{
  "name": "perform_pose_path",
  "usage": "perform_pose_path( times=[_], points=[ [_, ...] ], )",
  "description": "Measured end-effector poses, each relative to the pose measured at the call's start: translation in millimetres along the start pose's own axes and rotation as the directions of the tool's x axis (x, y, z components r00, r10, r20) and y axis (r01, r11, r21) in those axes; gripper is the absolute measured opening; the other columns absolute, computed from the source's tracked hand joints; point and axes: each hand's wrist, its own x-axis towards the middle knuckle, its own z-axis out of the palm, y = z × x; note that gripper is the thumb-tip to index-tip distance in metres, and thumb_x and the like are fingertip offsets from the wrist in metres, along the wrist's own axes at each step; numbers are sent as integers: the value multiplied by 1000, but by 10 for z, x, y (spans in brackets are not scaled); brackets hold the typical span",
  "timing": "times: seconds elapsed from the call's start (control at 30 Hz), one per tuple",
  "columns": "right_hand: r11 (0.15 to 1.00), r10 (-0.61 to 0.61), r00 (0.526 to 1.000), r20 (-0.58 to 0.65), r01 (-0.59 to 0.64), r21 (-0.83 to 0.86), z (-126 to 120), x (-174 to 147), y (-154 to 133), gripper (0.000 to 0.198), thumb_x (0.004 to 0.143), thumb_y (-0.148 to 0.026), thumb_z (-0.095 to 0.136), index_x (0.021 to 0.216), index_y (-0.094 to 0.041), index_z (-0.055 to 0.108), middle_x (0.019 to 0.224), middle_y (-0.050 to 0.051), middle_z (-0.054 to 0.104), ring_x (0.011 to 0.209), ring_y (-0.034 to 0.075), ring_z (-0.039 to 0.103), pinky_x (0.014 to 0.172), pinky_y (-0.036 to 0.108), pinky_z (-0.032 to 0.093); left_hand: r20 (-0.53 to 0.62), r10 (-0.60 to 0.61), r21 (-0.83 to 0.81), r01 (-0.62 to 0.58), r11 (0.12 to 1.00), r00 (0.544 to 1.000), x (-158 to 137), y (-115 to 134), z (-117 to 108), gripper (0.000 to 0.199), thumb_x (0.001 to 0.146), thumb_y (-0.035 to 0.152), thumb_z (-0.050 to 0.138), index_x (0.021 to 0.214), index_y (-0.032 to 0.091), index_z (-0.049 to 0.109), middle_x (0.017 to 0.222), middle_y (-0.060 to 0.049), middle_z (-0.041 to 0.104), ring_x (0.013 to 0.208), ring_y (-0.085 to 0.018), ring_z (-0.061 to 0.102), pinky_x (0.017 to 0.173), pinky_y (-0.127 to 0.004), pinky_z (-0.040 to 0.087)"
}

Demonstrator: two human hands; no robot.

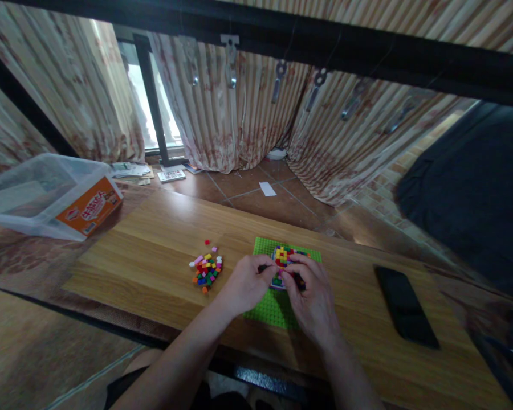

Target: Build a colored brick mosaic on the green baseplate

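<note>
1. Green baseplate (273, 307) lies on wooden table (154, 245); multicoloured brick build (283, 257) sits on it.
2. Left hand (245, 283) and right hand (310, 296), fingers curled, pinch the build.
3. Loose brick pile (206, 269) lies left of baseplate; black phone (406, 307) right.

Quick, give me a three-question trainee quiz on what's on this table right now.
1. True or false: both hands are on the multicoloured brick build on the green baseplate.
2. Which lies at the table's right end? A) a dark phone B) a clear plastic bin C) a pile of loose bricks
3. Fill in: the loose brick pile sits to the ____ of the left hand.

Key
1. True: the left hand and the right hand meet at the build.
2. A: the dark phone lies flat there; the clear plastic bin is far left, off the wooden table.
3. Left.
</note>
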Motion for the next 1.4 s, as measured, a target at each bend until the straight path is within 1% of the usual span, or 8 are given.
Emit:
perform_pose_path(
  times=[0.17,0.4,0.53,0.6,0.7,0.87,1.27,1.4],
  points=[
    [1000,-7,1000,-14,7,-2,9,4,7,17,94,-34,55,89,-23,67,112,9,66,106,25,59,93,47,47,37,-21,-24,22,999,999,-21,17,9,28,85,31,50,69,14,67,63,2,55,61,-12,45,59,-24,36],
    [1000,-2,999,-33,2,5,31,-2,5,16,93,-34,57,90,-24,69,112,8,66,107,25,59,94,47,47,53,-36,10,35,999,998,-28,24,6,30,85,31,49,69,13,67,61,2,51,60,-12,41,59,-25,33],
    [999,22,999,-36,-21,50,-17,-3,-18,17,94,-34,57,91,-24,70,113,8,65,108,25,59,96,48,47,60,-54,0,54,999,997,-29,44,-9,29,84,31,50,67,13,65,60,3,47,59,-11,38,57,-24,30],
    [996,28,1000,-13,-26,89,-65,-4,-15,17,94,-33,55,94,-25,71,117,8,64,111,25,58,97,48,47,61,-72,-8,73,997,996,-30,47,-17,29,84,32,50,66,13,64,58,4,44,57,-10,36,55,-24,29],
    [992,-9,999,54,2,126,-130,-12,18,18,94,-30,56,100,-28,72,126,7,59,117,25,56,99,50,47,63,-78,-5,78,997,995,-31,36,-34,29,84,32,50,66,14,63,57,4,43,56,-10,35,54,-24,28],
    [995,-71,992,108,64,72,-128,-29,74,16,90,-31,61,102,-31,73,132,6,57,119,27,55,101,55,45,67,-66,18,64,998,996,-32,21,-55,29,84,32,50,66,14,63,57,4,43,56,-10,35,54,-24,27],
    [998,-66,997,46,65,17,-37,-22,31,16,94,-30,57,92,-26,72,122,8,63,114,26,58,97,52,47,77,-47,27,45,999,996,-22,-2,-50,30,84,34,50,63,15,60,57,4,42,56,-10,35,54,-24,27],
    [996,-85,994,68,84,29,-68,-15,21,14,93,-31,59,91,-27,72,124,7,62,115,27,57,98,53,47,82,-33,3,33,999,996,-23,-2,-51,30,84,33,51,64,14,63,58,4,45,58,-10,38,54,-23,29]
  ],
)
